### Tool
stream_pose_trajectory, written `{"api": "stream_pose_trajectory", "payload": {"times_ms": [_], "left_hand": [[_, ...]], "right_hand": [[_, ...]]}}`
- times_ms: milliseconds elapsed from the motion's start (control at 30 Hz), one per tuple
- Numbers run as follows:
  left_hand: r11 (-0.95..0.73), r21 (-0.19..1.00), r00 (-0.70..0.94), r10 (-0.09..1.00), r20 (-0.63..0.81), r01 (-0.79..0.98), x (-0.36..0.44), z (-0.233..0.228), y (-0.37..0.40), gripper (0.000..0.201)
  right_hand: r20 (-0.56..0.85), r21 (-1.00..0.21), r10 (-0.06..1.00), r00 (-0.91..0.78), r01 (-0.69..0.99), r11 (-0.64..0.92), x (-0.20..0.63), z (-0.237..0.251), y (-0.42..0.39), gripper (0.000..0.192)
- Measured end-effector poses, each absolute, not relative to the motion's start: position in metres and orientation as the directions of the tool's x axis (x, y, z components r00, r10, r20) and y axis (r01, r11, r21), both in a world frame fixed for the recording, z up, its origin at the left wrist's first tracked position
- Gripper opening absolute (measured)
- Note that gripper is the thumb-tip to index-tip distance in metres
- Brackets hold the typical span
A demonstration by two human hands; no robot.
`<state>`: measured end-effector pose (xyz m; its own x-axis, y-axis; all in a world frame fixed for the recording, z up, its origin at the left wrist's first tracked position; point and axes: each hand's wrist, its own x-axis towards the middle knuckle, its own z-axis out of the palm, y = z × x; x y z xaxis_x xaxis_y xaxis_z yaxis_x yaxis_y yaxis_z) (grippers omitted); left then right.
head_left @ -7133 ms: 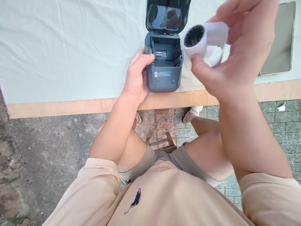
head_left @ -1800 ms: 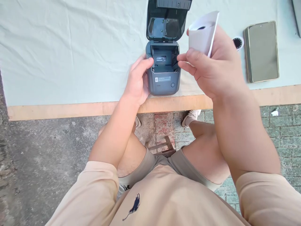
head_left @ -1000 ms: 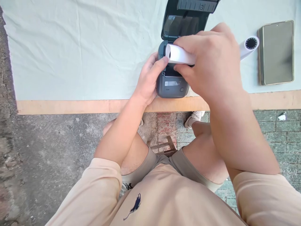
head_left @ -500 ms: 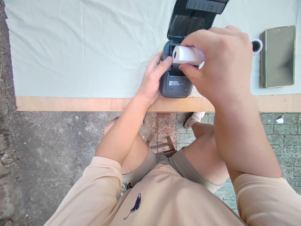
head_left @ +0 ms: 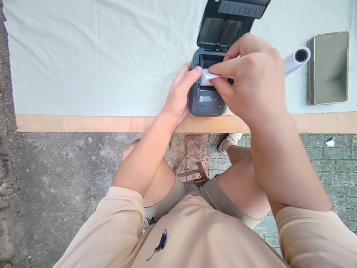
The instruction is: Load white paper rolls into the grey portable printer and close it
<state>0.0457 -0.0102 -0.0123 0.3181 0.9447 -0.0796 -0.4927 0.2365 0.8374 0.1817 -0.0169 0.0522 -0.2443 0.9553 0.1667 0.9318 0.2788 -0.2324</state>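
Observation:
A dark label printer (head_left: 208,106) stands at the table's front edge with its lid (head_left: 223,28) swung up and back. My left hand (head_left: 182,91) is wrapped round the printer's left side, the thumb resting on the rim of its opening. Down in the paper bay lies a white paper roll (head_left: 205,80), partly covered by my fingers. My right hand (head_left: 251,76) is over the bay, its thumb and fingers pinching the roll's paper. How much of the roll sits inside is hidden by this hand.
Right of my right hand lies a second white roll (head_left: 291,64) with a dark toothed core. Beyond it is a phone (head_left: 329,69) on a box. A pale cloth (head_left: 97,56) covers the table, whose bare wooden edge (head_left: 83,123) runs along the front.
The paper roll has gone down from above the opening into the printer's bay. My right hand has moved slightly left, uncovering more of the second roll. My left hand stays put.

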Motion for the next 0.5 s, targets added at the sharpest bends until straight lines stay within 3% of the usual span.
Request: {"api": "stream_pose_trajectory", "payload": {"times_ms": [200, 333, 400, 500], "left_hand": [[0.218, 0.836, 0.301, 0.951, -0.067, -0.503, 0.045, -0.017, -0.009, 0.013], [0.234, 0.871, 0.319, 0.943, -0.095, -0.433, 0.040, -0.022, -0.008, 0.032], [0.230, 0.884, 0.341, 0.936, -0.086, -0.407, 0.037, -0.025, -0.007, 0.043], [0.196, 0.901, 0.376, 0.926, -0.040, -0.386, 0.032, -0.033, -0.005, 0.057]], "right_hand": [[0.256, -0.276, 0.878, -0.405, 0.839, 0.468, 0.191, 0.040, -0.027, 0.031], [0.305, -0.330, 0.828, -0.471, 0.763, 0.556, 0.200, 0.035, -0.033, 0.027], [0.395, -0.435, 0.823, -0.408, 0.706, 0.559, 0.204, 0.036, -0.032, 0.019], [0.550, -0.539, 0.824, -0.136, 0.695, 0.475, 0.209, 0.042, -0.025, 0.013]]}}
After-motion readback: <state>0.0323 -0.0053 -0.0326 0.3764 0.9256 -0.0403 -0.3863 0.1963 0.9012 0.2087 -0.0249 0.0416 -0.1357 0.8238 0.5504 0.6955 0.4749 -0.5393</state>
